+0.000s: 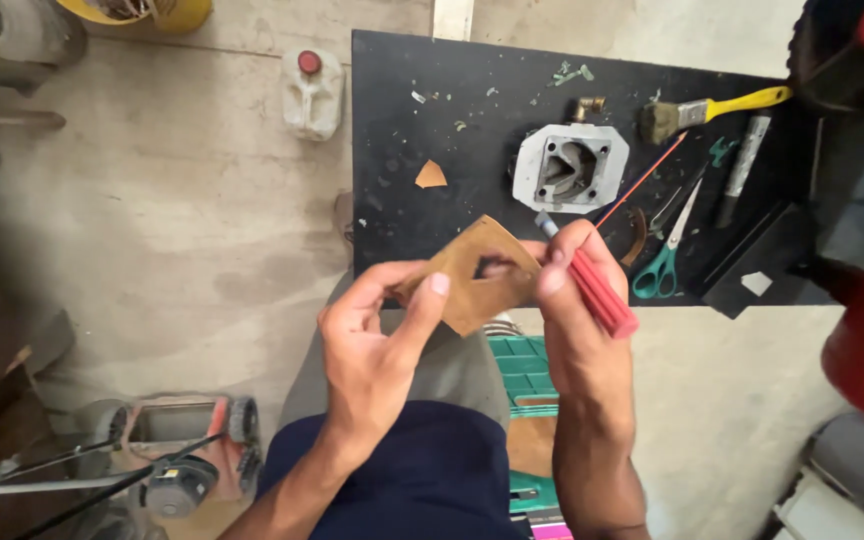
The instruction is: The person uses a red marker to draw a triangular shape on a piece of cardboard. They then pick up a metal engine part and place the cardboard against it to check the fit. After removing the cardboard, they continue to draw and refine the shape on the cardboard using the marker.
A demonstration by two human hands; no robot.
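From the head camera, looking straight down: the left hand (377,335) pinches a flat brown sheet of gasket-like card with a hole cut in its middle (477,272), thumb on top and fingers beneath, lifting it clear of the lap so the opening faces up. The right hand (577,300) is wrapped around a red-handled cutting tool (602,293), its tip meeting the sheet's right edge near the hole, braced like a pen for control. Just beyond, on the black worktable (402,180), sits a grey cast-metal housing with a recessed port (569,167), close enough to compare shapes. Green-handled scissors (664,255) and a yellow-handled brush (712,110) lie to its right, within reach.
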